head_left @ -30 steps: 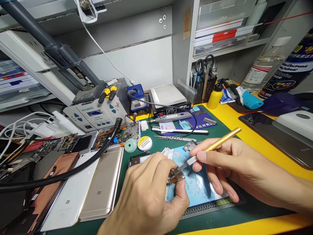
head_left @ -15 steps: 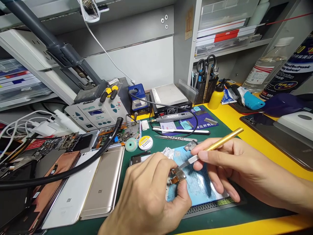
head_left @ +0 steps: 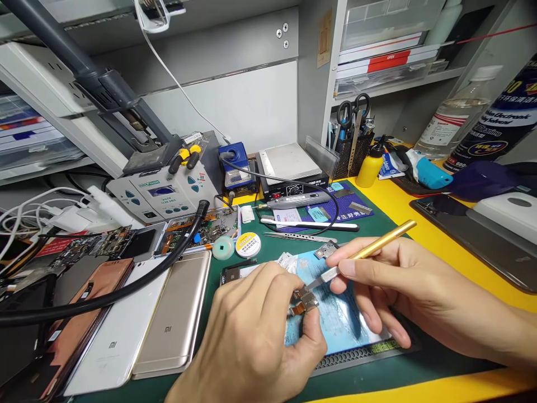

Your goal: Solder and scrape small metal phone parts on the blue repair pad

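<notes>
Between thumb and fingertips, my left hand point(head_left: 255, 330) pinches a small metal-cased camera module point(head_left: 309, 300) with an orange flex cable point(head_left: 297, 309). My right hand point(head_left: 390, 280) grips a craft knife point(head_left: 369, 247) with a golden handle like a pen. Its blade point(head_left: 315, 283) reaches the upper edge of the module; whether it touches cannot be made out. Below both hands lies a blue work surface point(head_left: 335, 319) with dark smears. A second small electronic part point(head_left: 325, 250) rests at its far edge, just beyond my right fingertips.
Phone backs point(head_left: 172, 319) lie at the left under a thick black hose point(head_left: 126, 294). Tweezers point(head_left: 300, 237), a white brush point(head_left: 310, 225) and a round tin point(head_left: 248, 244) sit beyond the hands. A yellow bottle point(head_left: 369, 168) and a dark phone point(head_left: 470, 238) stand or lie to the right.
The view has shifted very slightly, so the bench items sit a little further left. Both hands keep nearly the same pose, with the blade still at the module's edge.
</notes>
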`<state>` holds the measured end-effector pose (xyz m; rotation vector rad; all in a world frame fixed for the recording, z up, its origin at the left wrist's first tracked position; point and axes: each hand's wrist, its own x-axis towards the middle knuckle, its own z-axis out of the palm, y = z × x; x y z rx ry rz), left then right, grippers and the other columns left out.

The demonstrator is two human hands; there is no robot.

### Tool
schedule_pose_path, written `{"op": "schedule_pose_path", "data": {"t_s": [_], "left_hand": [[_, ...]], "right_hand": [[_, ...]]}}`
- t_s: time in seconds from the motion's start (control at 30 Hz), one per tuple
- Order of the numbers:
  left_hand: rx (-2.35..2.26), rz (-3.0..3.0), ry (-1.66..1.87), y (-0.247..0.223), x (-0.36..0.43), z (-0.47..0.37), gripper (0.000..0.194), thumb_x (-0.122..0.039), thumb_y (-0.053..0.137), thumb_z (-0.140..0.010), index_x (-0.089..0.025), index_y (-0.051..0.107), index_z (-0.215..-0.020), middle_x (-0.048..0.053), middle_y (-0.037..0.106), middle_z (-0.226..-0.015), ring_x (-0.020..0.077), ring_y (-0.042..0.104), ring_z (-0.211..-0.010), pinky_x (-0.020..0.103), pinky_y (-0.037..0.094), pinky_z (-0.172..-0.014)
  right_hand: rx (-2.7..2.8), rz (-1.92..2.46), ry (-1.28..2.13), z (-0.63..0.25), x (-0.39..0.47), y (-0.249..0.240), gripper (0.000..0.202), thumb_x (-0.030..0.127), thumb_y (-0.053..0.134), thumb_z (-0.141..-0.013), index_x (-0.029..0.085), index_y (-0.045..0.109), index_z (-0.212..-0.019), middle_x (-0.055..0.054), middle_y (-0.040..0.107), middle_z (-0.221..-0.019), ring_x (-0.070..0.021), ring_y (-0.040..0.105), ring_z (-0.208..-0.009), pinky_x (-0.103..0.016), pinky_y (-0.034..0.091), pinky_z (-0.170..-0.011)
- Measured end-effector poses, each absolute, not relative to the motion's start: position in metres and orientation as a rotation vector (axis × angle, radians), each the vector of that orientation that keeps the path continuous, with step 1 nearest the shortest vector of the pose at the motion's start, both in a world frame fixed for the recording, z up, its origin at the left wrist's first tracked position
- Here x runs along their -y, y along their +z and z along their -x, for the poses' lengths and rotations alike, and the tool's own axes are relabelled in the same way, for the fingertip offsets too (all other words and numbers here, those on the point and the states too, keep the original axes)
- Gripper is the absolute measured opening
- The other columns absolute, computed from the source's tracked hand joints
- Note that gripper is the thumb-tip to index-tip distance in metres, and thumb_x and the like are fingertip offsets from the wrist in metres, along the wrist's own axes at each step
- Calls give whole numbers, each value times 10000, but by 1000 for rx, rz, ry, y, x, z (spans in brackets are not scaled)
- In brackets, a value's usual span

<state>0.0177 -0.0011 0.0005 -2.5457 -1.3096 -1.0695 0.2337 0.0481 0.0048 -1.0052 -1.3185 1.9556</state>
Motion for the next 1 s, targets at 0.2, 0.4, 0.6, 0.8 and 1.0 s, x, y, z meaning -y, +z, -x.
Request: {"op": "schedule_pose_path", "data": {"t_s": [0.2,0.4,0.6,0.8,1.0], "left_hand": [[1291,2549,-1084,1,1,-17,140,-111,662,-775,-136,603,-900,48,633,-727,186,610,-646,314,492,-578],[1287,2549,-1091,2,-1,-18,119,-116,655,-780,-130,608,-888,49,623,-709,186,604,-631,313,490,-558],[1310,2539,-1093,1,1,-18,107,-125,649,-792,-142,602,-886,40,617,-704,182,603,-633,305,486,-560],[1317,2543,-1093,1,2,-16,124,-129,653,-790,-147,598,-899,38,618,-717,184,606,-645,308,480,-563],[1342,2548,-1069,1,2,-17,144,-126,648,-788,-157,602,-921,29,622,-741,178,608,-659,306,476,-578]], "right_hand": [[1286,1007,1962,-234,-48,6,215,366,673,-884,160,729,-913,-41,708,-691,-85,551,-372,-139,447,-324],[1220,961,1981,-233,-47,6,190,346,708,-856,171,740,-923,-35,721,-742,-97,593,-400,-139,466,-317],[1201,960,1990,-233,-48,5,192,331,701,-864,166,741,-955,-46,722,-766,-101,597,-403,-146,470,-318],[1188,952,2001,-233,-49,4,198,354,690,-871,171,747,-921,-53,736,-752,-101,587,-383,-157,468,-322],[1249,941,1938,-234,-47,5,271,394,660,-901,148,738,-819,-44,677,-542,-103,577,-380,-138,458,-350]]}}
